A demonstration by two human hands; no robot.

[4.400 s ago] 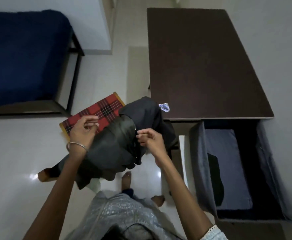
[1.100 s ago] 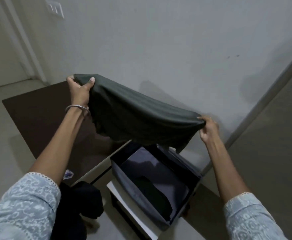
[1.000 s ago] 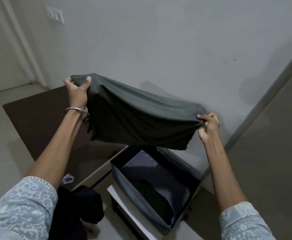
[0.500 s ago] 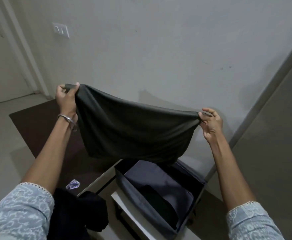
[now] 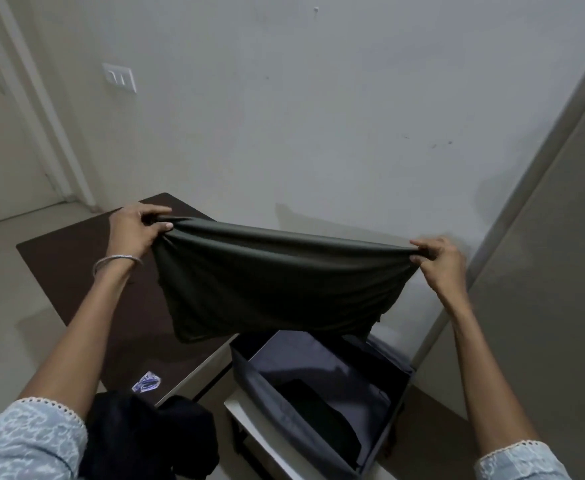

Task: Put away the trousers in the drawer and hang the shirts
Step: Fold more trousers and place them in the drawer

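We see both hands up in front, arms stretched out, w/ a dark green garment (image 5: pixel 277 282) pulled taut btwn them. The left hand (image 5: pixel 135 230) is closed tight: fingers curled over the top-left corner, thumb pressed against the cloth from the near side, fabric bunched in the pinch. There is a thin metal bangle (image 5: pixel 116 263) on that wrist. The right hand (image 5: pixel 440 261) grips the opposite top corner the same way, fingers curled and thumb tip on the fold, so neither hand is spread at all.

The garment hangs as a folded rectangle, top edge nearly straight, lower edge sagging a bit on the left. We can't tell if it's trousers or a shirt. It's in the air, over the gap where the brown table (image 5: pixel 76 265) meets the open grey fabric drawer (image 5: pixel 249 379). Whether its hem touches either one, we can't say.

The drawer sits below and right of the table on a white shelf (image 5: pixel 259 434), w/ a black folded item (image 5: pixel 318 420) lying on its grey lining. Near the table's front edge is a small blue-and-white sticker or packet (image 5: pixel 145 382). A heap of black cloth (image 5: pixel 152 438) is at bottom left, just beside the pale patterned left sleeve (image 5: pixel 24 441). A light switch (image 5: pixel 119 77) is on the wall behind.
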